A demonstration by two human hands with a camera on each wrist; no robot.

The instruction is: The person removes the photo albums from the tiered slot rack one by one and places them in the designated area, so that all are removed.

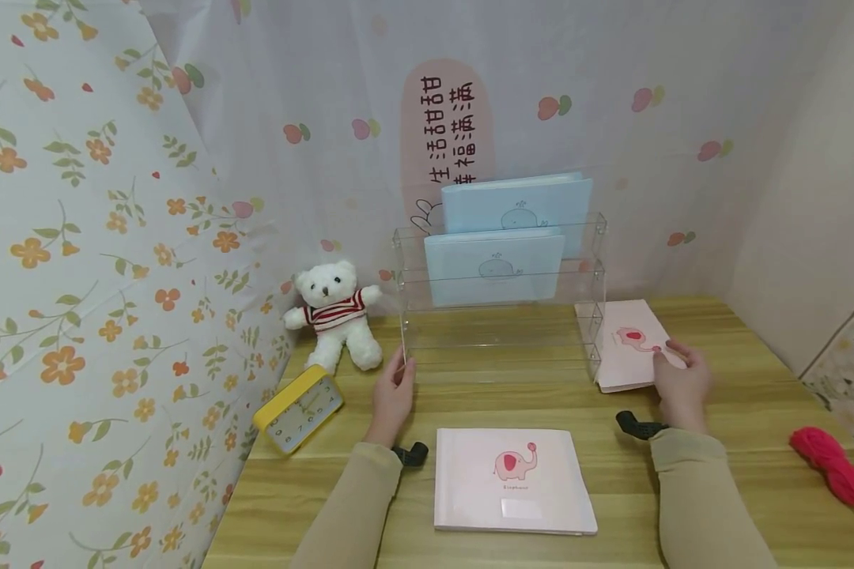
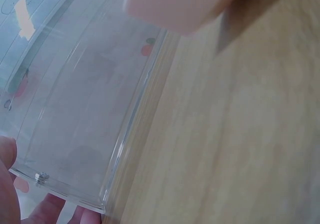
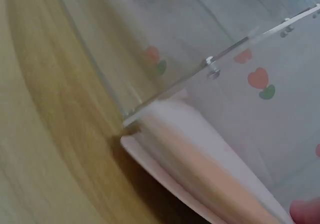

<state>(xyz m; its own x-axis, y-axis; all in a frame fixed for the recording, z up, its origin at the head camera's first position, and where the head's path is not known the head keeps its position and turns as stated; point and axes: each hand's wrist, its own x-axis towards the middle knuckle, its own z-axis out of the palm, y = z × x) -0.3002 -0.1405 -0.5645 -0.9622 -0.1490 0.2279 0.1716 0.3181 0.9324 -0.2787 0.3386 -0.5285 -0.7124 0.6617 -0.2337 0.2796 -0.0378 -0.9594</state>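
Observation:
A clear acrylic display rack (image 1: 498,345) stands on the table, two light-blue booklets with whale drawings in its upper tiers. My left hand (image 1: 391,401) grips the rack's lower left side, thumb on one face of the side panel and fingers (image 2: 47,210) behind it. Beside the rack's right side is a pink elephant booklet (image 1: 625,359). My right hand (image 1: 685,386) holds it by its right edge. In the right wrist view, its page edges (image 3: 205,171) show close to the rack's bottom corner. Another pink elephant booklet (image 1: 470,482) lies flat on the table between my forearms.
On the left sit a white teddy bear (image 1: 345,336) in a striped sweater and a yellow clock (image 1: 285,403). A bundle of bright pink yarn (image 1: 836,466) lies at the right edge of the wooden table (image 1: 747,379). Patterned cloth hangs behind and to the left.

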